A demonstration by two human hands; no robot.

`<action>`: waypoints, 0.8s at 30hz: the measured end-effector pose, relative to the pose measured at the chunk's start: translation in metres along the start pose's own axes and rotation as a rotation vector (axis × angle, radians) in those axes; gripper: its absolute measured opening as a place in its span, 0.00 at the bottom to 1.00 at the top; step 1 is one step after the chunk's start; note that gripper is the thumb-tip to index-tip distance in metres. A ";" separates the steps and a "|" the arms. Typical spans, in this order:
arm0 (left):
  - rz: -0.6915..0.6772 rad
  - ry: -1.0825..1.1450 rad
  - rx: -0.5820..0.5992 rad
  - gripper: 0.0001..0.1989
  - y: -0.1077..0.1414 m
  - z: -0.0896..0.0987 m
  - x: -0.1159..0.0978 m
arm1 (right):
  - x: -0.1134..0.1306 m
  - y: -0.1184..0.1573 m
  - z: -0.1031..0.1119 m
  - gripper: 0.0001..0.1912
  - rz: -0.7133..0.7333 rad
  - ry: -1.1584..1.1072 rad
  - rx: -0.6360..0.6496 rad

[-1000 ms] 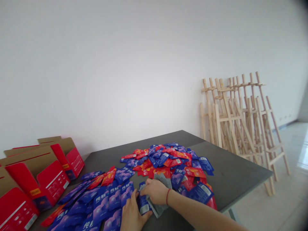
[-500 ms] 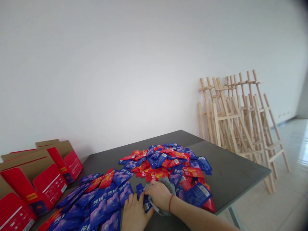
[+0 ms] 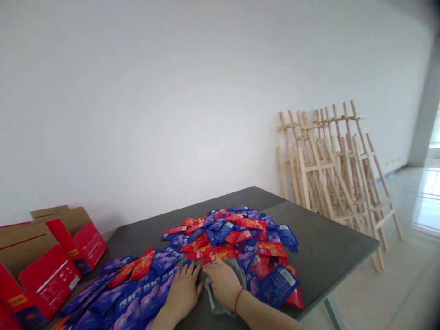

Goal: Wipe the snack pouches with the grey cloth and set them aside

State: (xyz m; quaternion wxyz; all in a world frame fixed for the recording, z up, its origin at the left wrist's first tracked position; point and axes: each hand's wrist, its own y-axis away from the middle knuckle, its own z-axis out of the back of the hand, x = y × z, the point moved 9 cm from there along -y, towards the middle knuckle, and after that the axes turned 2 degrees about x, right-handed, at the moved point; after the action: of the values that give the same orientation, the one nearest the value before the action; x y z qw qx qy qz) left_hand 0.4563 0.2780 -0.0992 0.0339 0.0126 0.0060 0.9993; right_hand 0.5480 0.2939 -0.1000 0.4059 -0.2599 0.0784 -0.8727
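Red and blue packets (image 3: 225, 228) lie heaped on the dark table (image 3: 319, 243). My right hand (image 3: 224, 280), with a red band at the wrist, is closed on a grey cloth (image 3: 220, 308) beside the heap's near left edge. Just left of it, my left hand (image 3: 184, 289) lies flat, fingers extended, touching the edge of a second group of mostly blue packets (image 3: 149, 298). Whatever is under its palm is hidden. A small bit of blue packet shows beyond the fingertips of both hands.
Open red cardboard boxes (image 3: 51, 279) stand along the left side of the table. Wooden easels (image 3: 323, 169) lean against the white wall at the right, beyond the table. The table's right corner juts toward the tiled floor.
The view has turned slightly right. My left hand has moved up and left among the blue packets. The blue packet between my hands no longer shows there, and bare table is visible.
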 end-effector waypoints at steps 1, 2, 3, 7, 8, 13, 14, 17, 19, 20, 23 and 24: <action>0.024 0.008 0.031 0.31 -0.001 -0.001 0.006 | -0.001 0.000 -0.001 0.24 0.001 -0.002 0.005; 0.050 0.007 0.058 0.33 -0.001 -0.003 0.011 | -0.001 0.000 -0.002 0.24 0.003 -0.003 0.010; 0.069 -0.003 0.075 0.35 -0.001 -0.004 0.015 | -0.001 -0.001 -0.003 0.24 0.006 -0.005 0.015; 0.150 -0.050 0.004 0.35 -0.001 0.002 0.029 | 0.000 0.000 -0.002 0.24 0.013 -0.018 0.015; 0.174 -0.043 -0.021 0.35 -0.001 0.005 0.035 | 0.000 0.000 -0.002 0.24 0.015 -0.019 0.013; 0.310 -0.077 -0.125 0.35 -0.001 0.032 0.079 | 0.001 0.001 -0.001 0.24 0.029 -0.017 -0.006; 0.335 -0.111 -0.133 0.33 0.001 0.037 0.088 | 0.001 0.001 -0.002 0.24 0.028 -0.017 -0.007; 0.382 -0.206 -0.144 0.24 0.002 0.047 0.103 | 0.002 0.000 -0.002 0.24 0.030 -0.018 -0.005; 0.372 -0.241 -0.161 0.23 -0.004 0.047 0.099 | 0.003 0.000 -0.002 0.23 0.031 -0.017 -0.005; 0.355 -0.250 -0.168 0.23 -0.010 0.044 0.094 | 0.004 0.000 -0.002 0.24 0.032 -0.016 -0.004; 0.304 -0.230 -0.167 0.25 -0.036 0.027 0.075 | 0.004 0.000 -0.001 0.24 0.036 -0.014 0.000; 0.298 -0.217 -0.161 0.27 -0.046 0.020 0.072 | 0.005 0.000 -0.001 0.25 0.037 -0.016 0.001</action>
State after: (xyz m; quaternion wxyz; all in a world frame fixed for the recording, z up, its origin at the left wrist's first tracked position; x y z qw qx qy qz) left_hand 0.3884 0.3289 -0.0777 -0.1131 0.1184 -0.0798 0.9833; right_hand 0.5455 0.2903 -0.0988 0.4229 -0.2654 0.0797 -0.8628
